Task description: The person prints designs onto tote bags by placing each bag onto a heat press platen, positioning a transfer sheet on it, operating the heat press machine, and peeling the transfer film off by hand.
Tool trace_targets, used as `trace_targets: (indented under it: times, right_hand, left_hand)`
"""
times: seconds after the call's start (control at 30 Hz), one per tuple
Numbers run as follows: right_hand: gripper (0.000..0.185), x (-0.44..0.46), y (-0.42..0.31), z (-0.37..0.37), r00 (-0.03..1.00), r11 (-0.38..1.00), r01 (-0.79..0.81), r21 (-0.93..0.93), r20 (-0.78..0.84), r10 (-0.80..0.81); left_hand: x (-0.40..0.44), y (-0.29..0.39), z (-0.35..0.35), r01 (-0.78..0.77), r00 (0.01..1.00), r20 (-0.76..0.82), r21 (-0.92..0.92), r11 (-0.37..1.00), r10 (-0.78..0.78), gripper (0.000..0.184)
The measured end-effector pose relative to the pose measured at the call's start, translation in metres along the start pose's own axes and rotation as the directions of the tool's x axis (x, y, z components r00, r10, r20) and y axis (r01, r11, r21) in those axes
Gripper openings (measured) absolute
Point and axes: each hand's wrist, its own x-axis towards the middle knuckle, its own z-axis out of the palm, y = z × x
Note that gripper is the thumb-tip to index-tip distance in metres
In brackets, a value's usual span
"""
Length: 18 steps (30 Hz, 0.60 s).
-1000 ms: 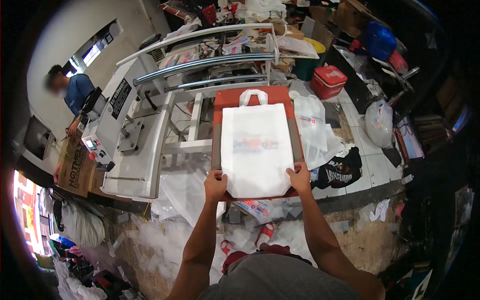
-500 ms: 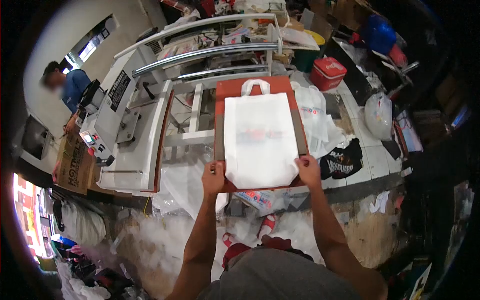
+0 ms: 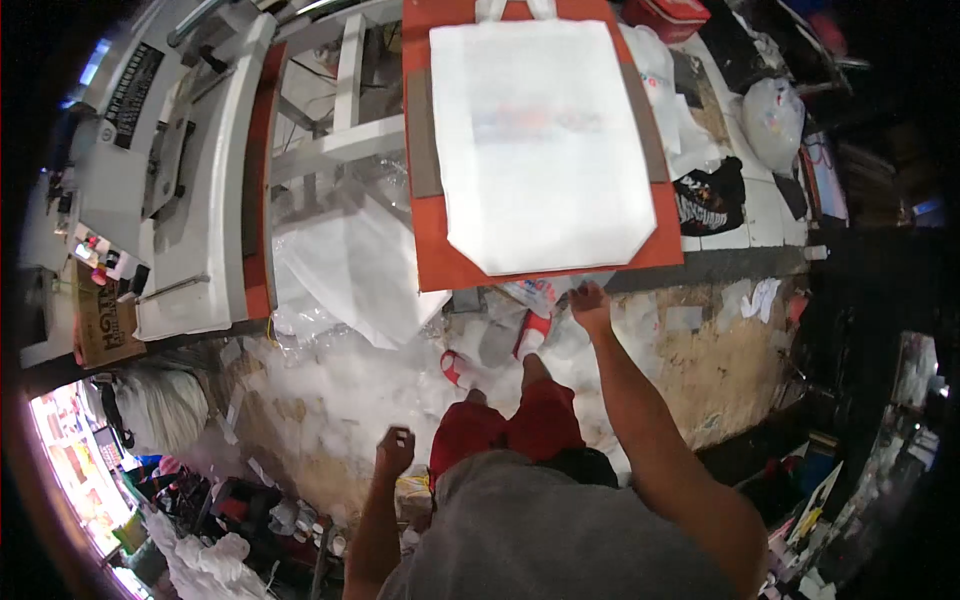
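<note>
A white bag with handles (image 3: 545,150) lies flat on the red board (image 3: 435,245), a faint blurred print showing in its middle. My right hand (image 3: 590,305) is just below the board's front edge, beside a printed plastic bag (image 3: 535,293). Its fingers are curled together, and whatever they may hold is too small to make out. Down by my left side is my left hand (image 3: 395,452), its fingers curled with nothing visible in them. Neither hand touches the white bag.
Left of the board stands the press machine (image 3: 195,230) with its pale frame. White sheets (image 3: 355,265) hang below the frame. A black printed cloth (image 3: 710,197) and a filled clear bag (image 3: 773,125) lie at the right. My feet are among scraps on the floor.
Both hands have let go of the white bag's lower corners. My left hand has dropped to my side; my right has moved below the board's edge. The view has tilted down.
</note>
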Motion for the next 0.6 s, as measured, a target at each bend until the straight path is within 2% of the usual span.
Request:
trace_targets:
  times: [0.07,0.13,0.17,0.23,0.27,0.33,0.37,0.4,0.43,0.5,0.57,0.6]
  right_hand:
    - [0.031,0.027,0.009,0.037,0.976,0.937,0.205,-0.281,-0.008,-0.216]
    - [0.042,0.051,0.018,0.078,0.908,0.76,0.379,-0.527,0.053,-0.416]
    - [0.044,0.057,0.012,0.092,0.908,0.765,0.386,-0.516,0.064,-0.414]
    - [0.047,0.073,-0.003,0.11,0.901,0.75,0.404,-0.525,0.087,-0.425]
    - [0.047,0.076,-0.001,0.116,0.901,0.744,0.407,-0.53,0.098,-0.423]
    - [0.047,0.081,0.004,0.121,0.907,0.739,0.398,-0.544,0.11,-0.407]
    - [0.047,0.084,0.005,0.12,0.909,0.737,0.393,-0.55,0.114,-0.4]
    - [0.047,0.085,0.005,0.119,0.912,0.736,0.388,-0.555,0.117,-0.392]
    - [0.047,0.087,0.005,0.118,0.915,0.736,0.383,-0.559,0.119,-0.386]
    - [0.047,0.088,0.002,0.117,0.919,0.741,0.375,-0.557,0.12,-0.375]
    - [0.047,0.092,0.003,0.113,0.923,0.747,0.368,-0.553,0.122,-0.365]
    - [0.047,0.092,0.004,0.11,0.925,0.753,0.366,-0.548,0.123,-0.36]
  left_hand:
    - [-0.039,-0.038,0.002,0.092,0.986,0.144,-0.017,0.996,-0.089,0.029]
    - [-0.068,-0.064,-0.002,0.283,0.933,0.232,0.007,0.959,-0.276,0.034]
    - [-0.085,-0.099,0.0,0.305,0.92,0.251,0.028,0.952,-0.302,0.034]
    - [-0.112,-0.154,0.005,0.489,0.828,0.26,0.103,0.866,-0.498,0.031]
    - [-0.115,-0.162,0.002,0.499,0.817,0.268,0.115,0.859,-0.511,0.031]
    - [-0.121,-0.167,-0.013,0.413,0.864,0.305,0.025,0.91,-0.4,0.031]
    - [-0.116,-0.157,-0.019,0.571,0.805,0.271,-0.109,0.813,-0.529,0.029]
    - [-0.116,-0.171,-0.017,0.574,0.802,0.274,-0.11,0.811,-0.531,0.029]
    - [-0.112,-0.186,-0.015,0.386,0.894,0.268,-0.053,0.921,-0.36,0.03]
    - [-0.109,-0.199,-0.013,0.178,0.949,0.267,-0.002,0.984,-0.171,0.03]
    - [-0.078,-0.125,-0.033,0.513,0.845,0.276,-0.182,0.839,-0.457,0.035]
    - [-0.071,-0.11,-0.036,0.512,0.847,0.273,-0.189,0.838,-0.456,0.035]
